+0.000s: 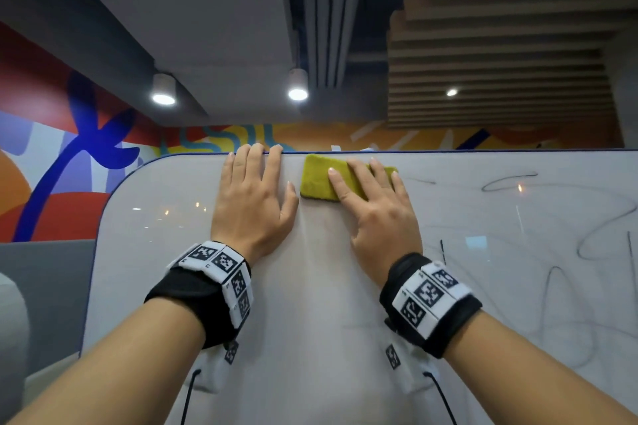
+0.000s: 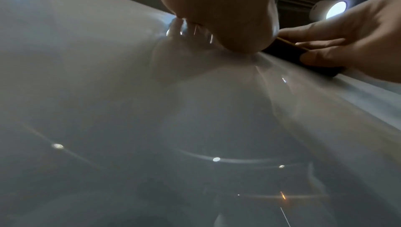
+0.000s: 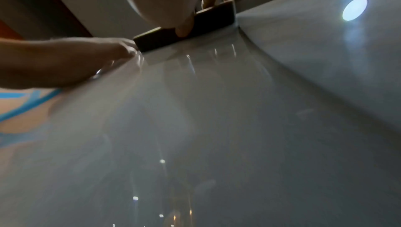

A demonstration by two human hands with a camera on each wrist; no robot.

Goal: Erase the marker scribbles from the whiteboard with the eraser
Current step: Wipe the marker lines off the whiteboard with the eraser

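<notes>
Eraser (image 1: 316,179) partly hidden under right hand (image 1: 376,217); whiteboard (image 1: 310,286) cropped right.

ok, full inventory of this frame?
whiteboard: 1, white, blue-edged, foreground
eraser: 1, yellow-green, on board near top edge
marker scribbles: several, dark, board's right part
ceiling spotlights: 2, white cylinders, lit, overhead
mural: 1, red, orange, blue, behind board
slatted panel: 1, tan, ceiling right
wristbands: 2, black with printed tags, wrists
left hand: 1, flat on board, fingertips at top edge
right hand: 1, holds eraser, fingers on top, thumb at side

Right hand (image 1: 376,214) on eraser (image 1: 316,179) near whiteboard (image 1: 310,304) top edge, left hand (image 1: 253,198) just left, scribbles (image 1: 511,178) right
</notes>
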